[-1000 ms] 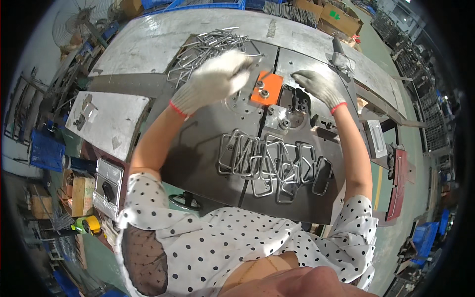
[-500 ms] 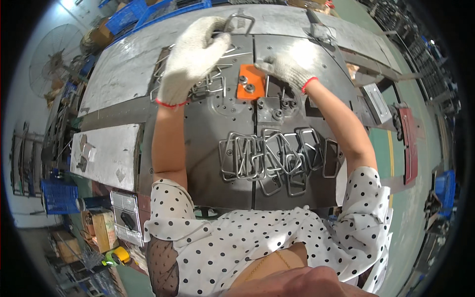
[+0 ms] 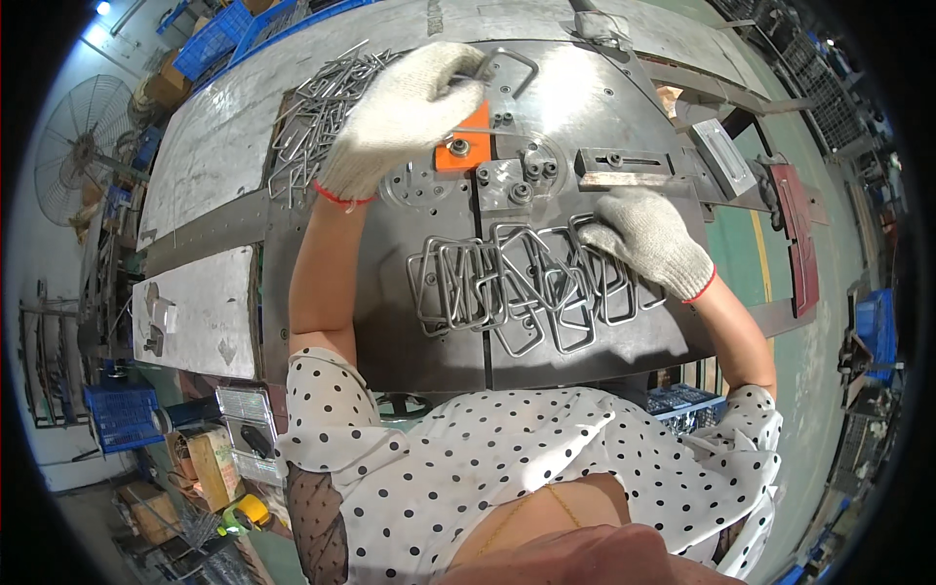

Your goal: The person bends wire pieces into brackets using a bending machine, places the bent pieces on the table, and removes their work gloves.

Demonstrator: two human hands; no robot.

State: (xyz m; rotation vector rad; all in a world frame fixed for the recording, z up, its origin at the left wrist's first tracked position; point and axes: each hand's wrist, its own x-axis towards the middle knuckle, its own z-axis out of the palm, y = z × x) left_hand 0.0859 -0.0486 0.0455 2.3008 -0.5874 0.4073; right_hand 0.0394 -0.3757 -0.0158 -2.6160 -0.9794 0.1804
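Observation:
My left hand (image 3: 414, 112), in a white knit glove with a red cuff, is closed on a bent metal rod (image 3: 517, 70) whose hooked end sticks out to the right. It hovers above an orange block (image 3: 461, 156) with a round roller and bolts. My right hand (image 3: 651, 239), gloved the same way, rests over the right end of a pile of bent wire frames (image 3: 463, 283). Its fingers are curled together; what lies in them, if anything, is hidden. Between the hands stands a bolted steel fixture (image 3: 507, 185) with several pegs.
A heap of bent rods (image 3: 327, 107) lies at the far left of the steel plate (image 3: 390, 341). A slotted bar (image 3: 624, 164) is bolted at the right. Blue crates (image 3: 222, 39) stand at the back left, and a red metal piece (image 3: 804, 239) sits beyond the right edge.
My right hand has come from beside the fixture toward me, onto the pile of frames. My left hand keeps the bent rod and has shifted slightly right and nearer. The whole view has shifted.

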